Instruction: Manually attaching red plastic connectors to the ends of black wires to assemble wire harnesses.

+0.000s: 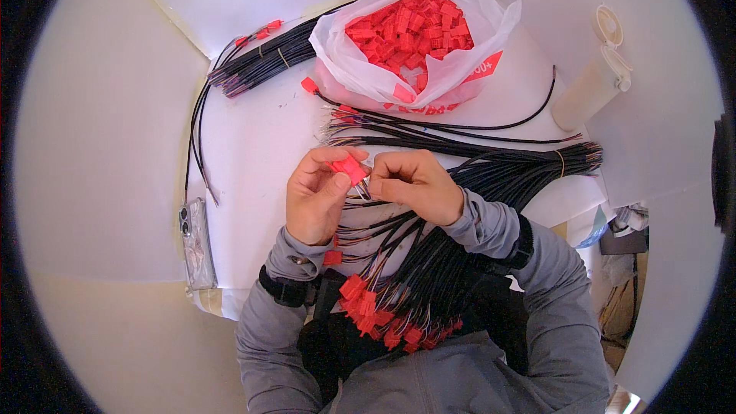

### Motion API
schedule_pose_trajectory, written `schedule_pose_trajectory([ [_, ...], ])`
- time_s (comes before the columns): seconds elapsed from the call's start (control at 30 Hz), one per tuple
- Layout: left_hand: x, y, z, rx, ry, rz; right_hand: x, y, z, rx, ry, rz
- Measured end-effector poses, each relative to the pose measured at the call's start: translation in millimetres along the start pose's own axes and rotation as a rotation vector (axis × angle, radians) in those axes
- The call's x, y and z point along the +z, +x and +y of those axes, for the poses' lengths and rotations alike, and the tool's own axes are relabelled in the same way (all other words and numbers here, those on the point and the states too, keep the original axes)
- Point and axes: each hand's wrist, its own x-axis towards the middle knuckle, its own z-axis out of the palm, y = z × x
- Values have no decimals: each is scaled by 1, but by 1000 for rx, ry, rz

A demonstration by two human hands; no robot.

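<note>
Between the thumb and fingers of my left hand (313,195) is a red plastic connector housing (350,169), tilted, with thin wires at its lower end. My right hand (418,185) is closed in a pinch on those wires (362,190), just right of the housing. The fingertips hide where the wires meet it. Below my hands, a thick bundle of black sleeved cables (445,276) lies across my lap, with many red connectors (368,310) on its ends. Just beyond my hands lies another black cable bundle (498,155) with bare wire ends.
A white plastic bag (337,73) full of red connector housings (414,27) stands at the back. Left of it lies a tied cable bundle (268,54). A phone (199,249) is at the left edge. A cream bottle (586,96) with its lid up stands at the right.
</note>
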Motion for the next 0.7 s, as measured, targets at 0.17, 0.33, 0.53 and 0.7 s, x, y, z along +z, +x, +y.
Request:
schedule_pose_trajectory([
  [0.17, -1, 0, 1, 11, 22, -16, 0, -1, -1, -2, -3, -7],
  [0.33, 2, 0, 1, 105, 181, -36, 0, -2, -7, 40, 63, -26],
  [0.53, 4, -2, 4, 170, 403, -34, -2, -1, -6, 100, 84, -45],
  [0.7, 0, 0, 1, 152, 337, -13, -1, 0, 3, 21, 52, 33],
])
